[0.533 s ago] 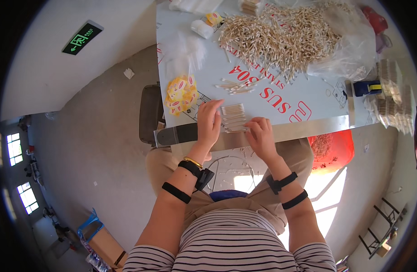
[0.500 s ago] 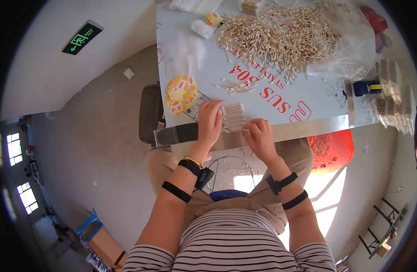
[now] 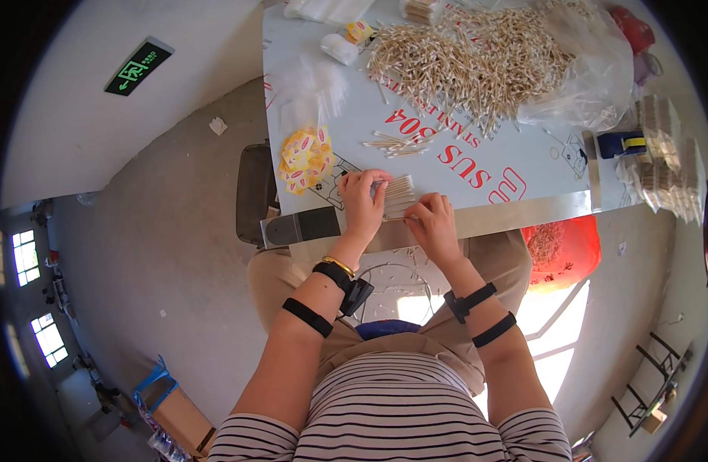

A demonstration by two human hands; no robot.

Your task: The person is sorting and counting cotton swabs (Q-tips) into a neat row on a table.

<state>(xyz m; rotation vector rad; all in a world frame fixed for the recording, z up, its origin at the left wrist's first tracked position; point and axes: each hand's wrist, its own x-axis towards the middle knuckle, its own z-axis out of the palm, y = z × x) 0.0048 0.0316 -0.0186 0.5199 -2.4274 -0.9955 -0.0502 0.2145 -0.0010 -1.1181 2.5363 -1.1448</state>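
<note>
A row of cotton swabs [image 3: 399,189] lies side by side near the table's front edge, between my two hands. My left hand [image 3: 360,202] curls round the left ends of the row, its index finger at the far side and its thumb closer to me. At the near right corner of the row, my right hand [image 3: 433,225] has thumb and fingers pinched together on the swab ends. Just beyond the row, a small loose group of swabs [image 3: 400,144] lies on the table. Left of it is a pile of yellow printed paper slips [image 3: 306,159].
A large heap of swabs [image 3: 469,65] covers the far table [image 3: 354,115], beside a clear plastic bag [image 3: 592,88]. Clear sleeves [image 3: 312,88] lie far left. Bundled packs [image 3: 666,169] and a blue tape dispenser [image 3: 622,145] sit right. A red bag [image 3: 562,254] stands below the edge.
The spread row of swabs has been drawn closer together. My left hand has shifted slightly right over its left ends, while my right hand has moved slightly left and away from me.
</note>
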